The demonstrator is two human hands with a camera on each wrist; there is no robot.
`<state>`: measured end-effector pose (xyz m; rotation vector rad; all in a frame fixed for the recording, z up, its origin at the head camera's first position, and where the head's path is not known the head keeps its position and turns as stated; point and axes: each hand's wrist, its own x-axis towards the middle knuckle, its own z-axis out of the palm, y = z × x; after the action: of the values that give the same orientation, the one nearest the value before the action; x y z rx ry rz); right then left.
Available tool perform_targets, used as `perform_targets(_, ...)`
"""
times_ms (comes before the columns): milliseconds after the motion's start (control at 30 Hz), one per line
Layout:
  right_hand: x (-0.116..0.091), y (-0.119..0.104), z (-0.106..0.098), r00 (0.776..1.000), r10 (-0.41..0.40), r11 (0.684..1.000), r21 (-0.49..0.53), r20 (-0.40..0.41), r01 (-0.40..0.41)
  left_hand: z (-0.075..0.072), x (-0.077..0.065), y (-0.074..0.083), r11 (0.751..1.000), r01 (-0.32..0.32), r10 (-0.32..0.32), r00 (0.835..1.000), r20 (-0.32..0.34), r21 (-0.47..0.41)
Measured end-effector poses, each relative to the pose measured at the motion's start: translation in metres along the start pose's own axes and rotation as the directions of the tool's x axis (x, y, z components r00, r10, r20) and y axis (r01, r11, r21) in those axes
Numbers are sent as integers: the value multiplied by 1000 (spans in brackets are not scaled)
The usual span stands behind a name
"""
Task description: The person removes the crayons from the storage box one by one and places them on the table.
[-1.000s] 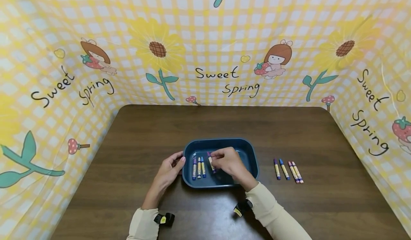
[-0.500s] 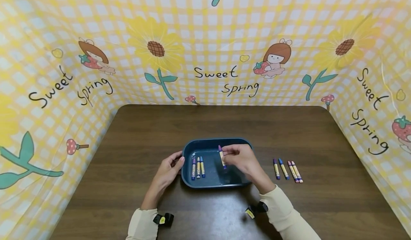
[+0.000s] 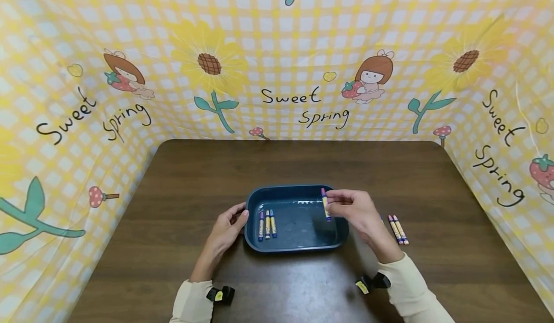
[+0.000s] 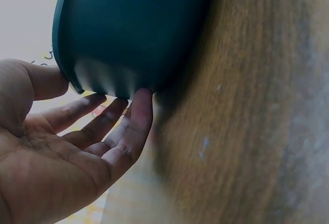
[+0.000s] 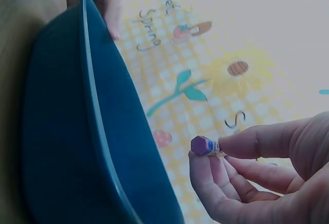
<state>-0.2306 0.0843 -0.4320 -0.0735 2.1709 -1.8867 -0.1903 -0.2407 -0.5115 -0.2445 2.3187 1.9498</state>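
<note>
Watching from my remote station, I saw the right hand (image 3: 359,215) pinching a purple crayon (image 3: 325,205) between its thumb and fingertips, with the thumb on the near side. From the head camera that crayon hung over the right end of the dark blue tray (image 3: 298,234), slightly tilted, its purple tip pointing away from the person. My right wrist view showed its six-sided purple end poking out of the pinch, apart from the tray wall. The left hand (image 3: 227,227) steadied the tray's opposite end: its thumb rested at the rim, and its fingers, relaxed with small gaps between them, touched the outside wall with their tips, as the left wrist view made plain. Inside the tray, towards the left, three crayons lay roughly parallel: a purple-tipped crayon (image 3: 261,227), a pale-tipped crayon (image 3: 268,225) in the middle and a blue-tipped crayon (image 3: 273,225) just beside it. Past the right hand I could make out a pair of pink-tipped crayons (image 3: 398,230) lying side by side on the brown table (image 3: 216,169), plus a sliver of something blue mostly hidden behind the wrist. Cream sleeves (image 3: 192,304) covered both forearms, and a yellow checked cloth (image 3: 277,49) printed with flowers enclosed the back and sides.
</note>
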Motion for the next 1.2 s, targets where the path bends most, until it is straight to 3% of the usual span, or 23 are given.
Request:
perform_targets(333, -13, 4, -42, 996, 16, 1000, -20, -85, -18, -2, 0, 2, 1000, -2, 1, 1000, 10, 26)
perform_targets(700, -27, 16, -83, 989, 42, 994, 105, -141, -27, -3, 2, 3, 1000, 1, -2, 1000, 27, 22)
perform_targets(1200, -26, 36, -96, 987, 106, 991, 94, -125, -95, -3, 4, 3, 999, 17, -18, 1000, 16, 46)
